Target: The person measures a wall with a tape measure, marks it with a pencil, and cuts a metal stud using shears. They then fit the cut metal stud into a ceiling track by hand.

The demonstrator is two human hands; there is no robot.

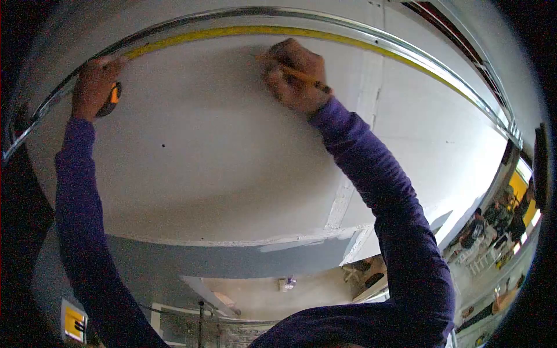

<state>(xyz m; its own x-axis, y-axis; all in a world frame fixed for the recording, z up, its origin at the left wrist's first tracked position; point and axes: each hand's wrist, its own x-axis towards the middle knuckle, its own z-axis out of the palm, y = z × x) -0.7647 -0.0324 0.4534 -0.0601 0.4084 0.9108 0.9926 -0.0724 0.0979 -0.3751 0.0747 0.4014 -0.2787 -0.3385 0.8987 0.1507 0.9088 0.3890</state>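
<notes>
At the upper left, my left hand (pixel 93 86) is closed around a tape measure, whose black and orange case (pixel 111 100) shows beside the palm. The yellow tape blade (pixel 232 31) runs out of it to the right, bowed along a shiny metal channel (pixel 406 45). A yellow pencil (pixel 304 76) is gripped in my right hand (pixel 295 72), its tip pointing left, close to the white panel surface (pixel 203 145) just below the blade. Purple sleeves cover both arms.
A pale jointed strip (pixel 342 203) crosses the panel, and a small dark spot (pixel 163 145) marks it. Grey wall (pixel 232 258) lies beyond the panel's edge. Several people (pixel 484 226) are at the far right, near white stools (pixel 481 261).
</notes>
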